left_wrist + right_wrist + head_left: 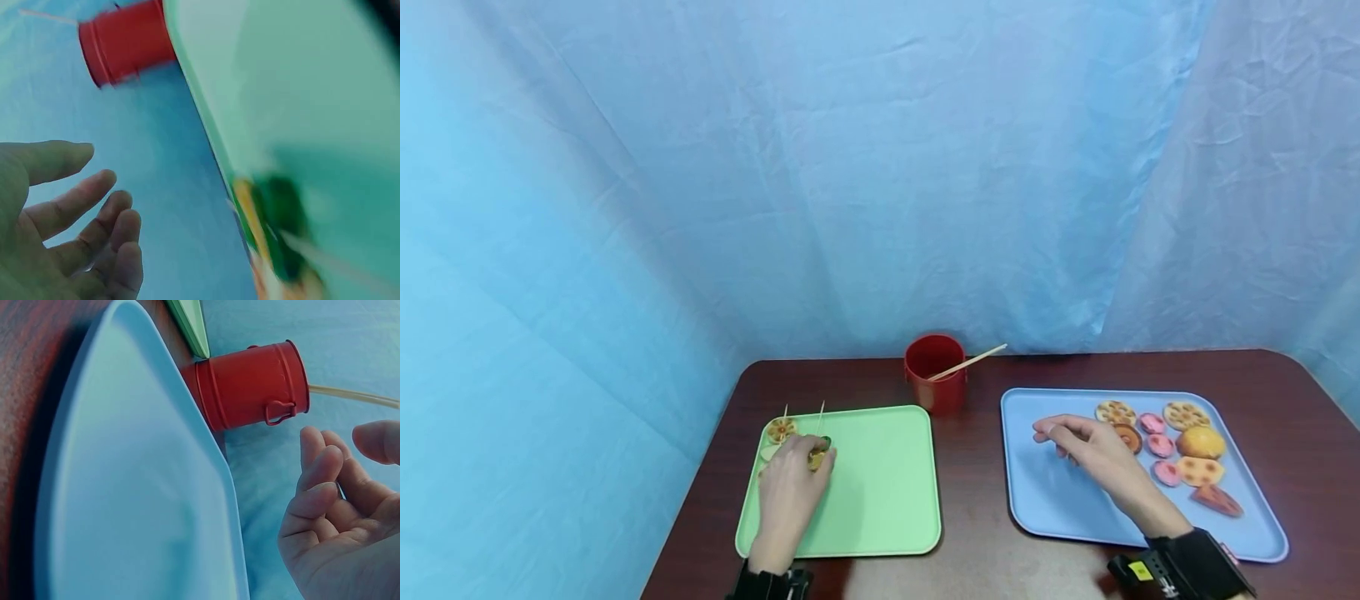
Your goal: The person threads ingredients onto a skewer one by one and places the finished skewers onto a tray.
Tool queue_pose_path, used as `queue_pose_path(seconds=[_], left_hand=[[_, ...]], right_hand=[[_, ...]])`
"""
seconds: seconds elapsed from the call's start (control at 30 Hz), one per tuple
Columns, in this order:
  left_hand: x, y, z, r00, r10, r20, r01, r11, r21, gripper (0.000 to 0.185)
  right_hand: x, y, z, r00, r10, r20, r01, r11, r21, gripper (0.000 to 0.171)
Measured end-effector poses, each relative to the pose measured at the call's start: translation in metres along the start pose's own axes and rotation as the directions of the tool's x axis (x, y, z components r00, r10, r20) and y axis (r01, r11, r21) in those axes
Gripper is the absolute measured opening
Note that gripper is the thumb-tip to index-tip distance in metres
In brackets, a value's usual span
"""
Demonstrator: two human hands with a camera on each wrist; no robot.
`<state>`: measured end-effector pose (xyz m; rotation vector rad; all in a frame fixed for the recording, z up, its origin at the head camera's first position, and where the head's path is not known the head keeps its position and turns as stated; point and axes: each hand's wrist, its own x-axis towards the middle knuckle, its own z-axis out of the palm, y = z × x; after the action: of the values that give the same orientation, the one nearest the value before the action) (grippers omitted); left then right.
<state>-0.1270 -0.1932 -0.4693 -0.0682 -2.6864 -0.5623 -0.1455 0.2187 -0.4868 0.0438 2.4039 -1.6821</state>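
My left hand [792,492] is over the left part of the green tray [887,500], next to skewered toy food pieces. Close to its fingers are a green and yellow piece [817,459] and a lotus root slice [781,430], with thin sticks poking up; the hand hides part of this food. In the left wrist view its fingers [94,237] are relaxed with nothing between them, and the skewered food [284,219] is blurred. Above the blue tray [1037,500], my right hand [1101,458] hovers with loosely bent fingers and holds nothing.
A red bucket [943,392] with wooden sticks [977,361] leaning in it stands behind the trays. On the blue tray's right side lie lotus root slices [1186,415], pink round pieces [1161,445], a yellow bun-like piece [1201,442] and a brownish wedge [1217,500].
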Motion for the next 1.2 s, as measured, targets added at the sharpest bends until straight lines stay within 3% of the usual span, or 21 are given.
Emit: queue_pose_path(seconds=[0.17,0.37,0.5,0.63,0.73,0.83,1.0,1.2], left_hand=[[0.006,0.041,0.025,0.995,0.093,0.031,-0.091,0.993,-0.081,0.016],[0.005,0.081,0.056,0.986,0.103,0.132,-0.07,0.969,-0.235,0.018],[0.002,0.097,0.069,0.975,0.073,0.209,0.003,0.94,-0.341,0.025],[-0.002,0.107,0.078,0.965,0.068,0.252,0.039,0.917,-0.396,0.032],[-0.004,0.11,0.082,0.962,0.072,0.264,0.043,0.913,-0.405,0.033],[-0.007,0.111,0.085,0.96,0.049,0.277,0.067,0.915,-0.397,0.032],[-0.011,0.111,0.09,0.955,0.008,0.296,0.11,0.918,-0.381,0.032],[-0.012,0.114,0.092,0.954,0.015,0.299,0.111,0.91,-0.4,0.032]], right_hand=[[-0.002,-0.005,-0.002,0.998,-0.048,-0.04,0.045,0.997,-0.067,0.052],[-0.001,-0.02,-0.003,0.97,-0.211,-0.124,0.182,0.96,-0.212,0.043],[0.0,-0.036,-0.003,0.906,-0.375,-0.196,0.307,0.902,-0.305,0.03],[0.004,-0.055,-0.004,0.805,-0.536,-0.255,0.409,0.812,-0.416,0.016],[0.009,-0.069,-0.002,0.739,-0.625,-0.253,0.461,0.742,-0.487,0.011],[0.016,-0.079,0.002,0.69,-0.69,-0.22,0.5,0.673,-0.545,0.013],[0.028,-0.086,0.009,0.647,-0.746,-0.158,0.522,0.585,-0.62,0.026],[0.038,-0.09,0.012,0.628,-0.766,-0.137,0.523,0.546,-0.655,0.023]])
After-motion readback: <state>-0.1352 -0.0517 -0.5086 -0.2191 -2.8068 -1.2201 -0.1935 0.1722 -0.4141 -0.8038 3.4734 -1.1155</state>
